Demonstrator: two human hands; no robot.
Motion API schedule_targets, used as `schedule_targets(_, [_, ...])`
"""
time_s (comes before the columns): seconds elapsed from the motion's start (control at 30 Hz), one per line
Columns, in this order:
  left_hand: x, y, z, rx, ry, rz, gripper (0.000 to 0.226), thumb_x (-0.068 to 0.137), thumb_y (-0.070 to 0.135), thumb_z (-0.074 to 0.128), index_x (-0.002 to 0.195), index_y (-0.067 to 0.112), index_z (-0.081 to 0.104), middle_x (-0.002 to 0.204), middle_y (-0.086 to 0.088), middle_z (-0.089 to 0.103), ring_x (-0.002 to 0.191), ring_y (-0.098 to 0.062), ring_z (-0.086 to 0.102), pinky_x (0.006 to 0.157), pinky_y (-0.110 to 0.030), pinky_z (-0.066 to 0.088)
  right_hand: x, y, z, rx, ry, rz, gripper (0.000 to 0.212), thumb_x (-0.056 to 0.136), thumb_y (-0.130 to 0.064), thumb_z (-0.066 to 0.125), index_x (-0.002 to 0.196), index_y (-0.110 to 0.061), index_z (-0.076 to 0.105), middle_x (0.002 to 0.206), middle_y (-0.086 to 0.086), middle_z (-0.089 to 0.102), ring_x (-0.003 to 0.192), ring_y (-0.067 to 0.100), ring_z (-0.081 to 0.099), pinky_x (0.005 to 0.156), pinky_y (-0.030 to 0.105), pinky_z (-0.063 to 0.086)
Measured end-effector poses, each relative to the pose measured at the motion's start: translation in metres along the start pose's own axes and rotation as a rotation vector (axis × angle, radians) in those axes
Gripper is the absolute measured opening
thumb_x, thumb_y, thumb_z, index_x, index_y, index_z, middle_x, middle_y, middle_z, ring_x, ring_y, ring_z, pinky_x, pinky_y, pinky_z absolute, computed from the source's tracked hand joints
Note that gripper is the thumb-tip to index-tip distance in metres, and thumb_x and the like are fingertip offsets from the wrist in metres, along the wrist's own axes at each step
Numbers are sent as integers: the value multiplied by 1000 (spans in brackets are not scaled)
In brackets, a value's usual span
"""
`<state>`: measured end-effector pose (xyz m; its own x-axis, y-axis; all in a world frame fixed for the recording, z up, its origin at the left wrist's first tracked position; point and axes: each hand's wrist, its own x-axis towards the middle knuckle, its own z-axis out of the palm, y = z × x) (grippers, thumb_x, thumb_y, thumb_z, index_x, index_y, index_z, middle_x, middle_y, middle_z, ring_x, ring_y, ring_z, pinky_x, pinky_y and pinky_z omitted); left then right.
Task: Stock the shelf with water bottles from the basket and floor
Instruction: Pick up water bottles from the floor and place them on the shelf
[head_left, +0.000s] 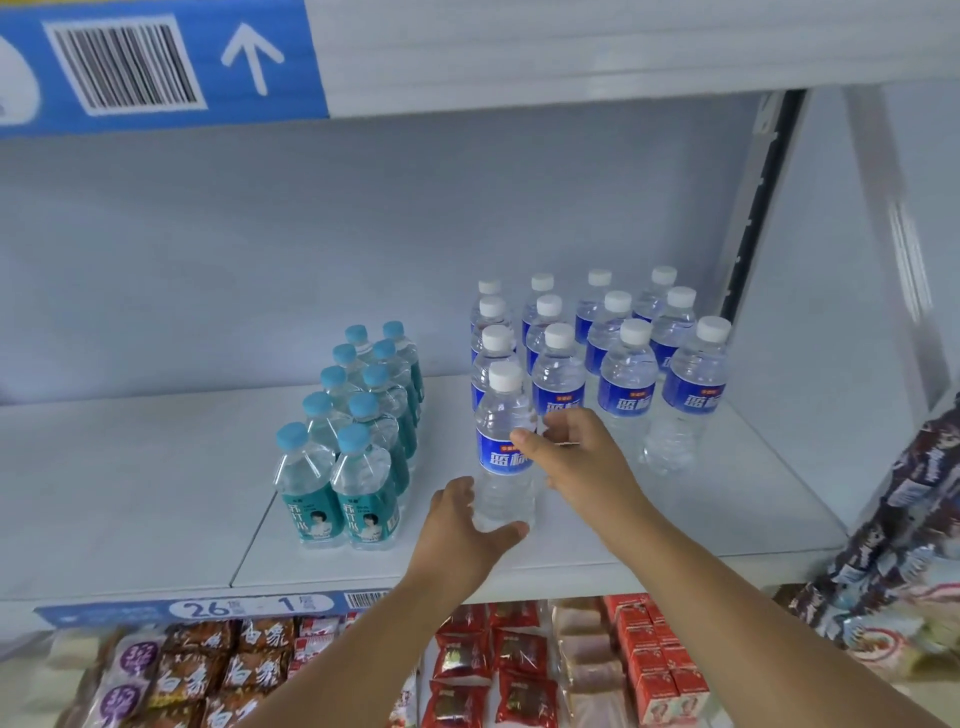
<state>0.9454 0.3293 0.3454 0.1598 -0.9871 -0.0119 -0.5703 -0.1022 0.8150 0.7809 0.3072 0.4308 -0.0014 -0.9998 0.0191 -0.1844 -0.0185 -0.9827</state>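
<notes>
A clear water bottle (503, 447) with a blue label and white cap stands upright at the front of the leftmost row on the white shelf (675, 525). My left hand (467, 525) curls around its base. My right hand (576, 452) holds it at the label from the right. Behind and to the right stand several more blue-label bottles (626, 374) in rows. Left of them stands a block of several teal-label bottles (358, 431) with light-blue caps.
The shelf's left half (130, 467) is bare. An upper shelf with a blue barcode sign (130, 67) hangs overhead. Below the shelf edge lie snack packets (234, 670) and red boxes (660, 660). Patterned packages (904, 530) hang at the right.
</notes>
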Motion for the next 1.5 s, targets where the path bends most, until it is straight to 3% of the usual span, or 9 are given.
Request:
schedule_targets(0.1, [-11, -9, -7, 72, -4, -11, 97, 69, 62, 82, 148, 27, 38, 134, 9, 47, 111, -7, 57, 82, -20, 47, -6, 15, -1, 4, 36, -69, 27, 88, -41, 76, 92, -18, 63, 77, -9, 65, 72, 5, 63, 73, 37, 56])
schedule_targets(0.17, [-19, -15, -12, 122, 0, -3, 84, 74, 58, 80, 143, 29, 44, 127, 11, 46, 103, -4, 57, 72, -16, 45, -10, 25, 2, 0, -8, -82, 26, 88, -42, 75, 83, -18, 64, 64, -11, 63, 60, 2, 60, 65, 34, 54])
schedule_targets(0.3, [-37, -27, -24, 195, -1, 25, 32, 85, 49, 71, 113, 40, 59, 115, 13, 50, 91, 2, 57, 67, -15, 47, -24, 38, 14, -39, -172, -98, 28, 75, -57, 69, 80, -30, 69, 70, -5, 70, 61, 4, 65, 64, 29, 52])
schedule_targets(0.43, [-55, -39, -36, 154, -53, 48, 13, 86, 42, 67, 98, 41, 61, 101, 17, 59, 80, 0, 62, 59, -14, 42, -39, 48, 28, -164, -258, -74, 29, 77, -57, 67, 85, -30, 69, 81, -5, 75, 66, 5, 70, 69, 32, 55])
schedule_targets(0.6, [-79, -71, -58, 135, -136, 56, 8, 83, 43, 67, 88, 41, 61, 93, 18, 66, 79, 1, 63, 65, -19, 48, -74, 55, 56, -301, -270, -28, 31, 76, -59, 65, 89, -31, 69, 82, -10, 74, 70, 5, 72, 68, 30, 53])
schedule_targets(0.73, [-99, -116, -89, 145, -232, 60, 8, 83, 40, 70, 84, 41, 62, 83, 18, 69, 70, 5, 64, 56, -9, 45, -108, 69, 93, -385, -217, 25, 13, 90, -45, 67, 91, -32, 69, 83, -6, 75, 75, 9, 73, 73, 35, 58])
schedule_targets(0.93, [-132, -189, -151, 178, -312, 35, 6, 85, 39, 71, 87, 43, 66, 79, 21, 70, 67, 3, 65, 55, -16, 51, -167, 86, 170, -462, -224, 49, 12, 95, -44, 65, 97, -32, 68, 90, -11, 70, 82, 7, 67, 71, 29, 52])
schedule_targets(1.2, [-156, -230, -188, 174, -356, 10, 10, 87, 38, 73, 86, 42, 64, 85, 19, 69, 70, 9, 63, 47, -4, 40, -212, 90, 224, -505, -262, 41, 9, 92, -43, 67, 90, -34, 66, 84, -16, 67, 69, -7, 60, 60, 21, 40])
schedule_targets(1.5, [-154, -259, -171, 194, -453, -125, 8, 87, 35, 72, 91, 37, 66, 88, 16, 69, 77, -5, 67, 56, -16, 44, -207, 118, 232, -563, -357, 129, 11, 94, -43, 65, 90, -32, 68, 74, -17, 64, 61, -18, 56, 54, 19, 35])
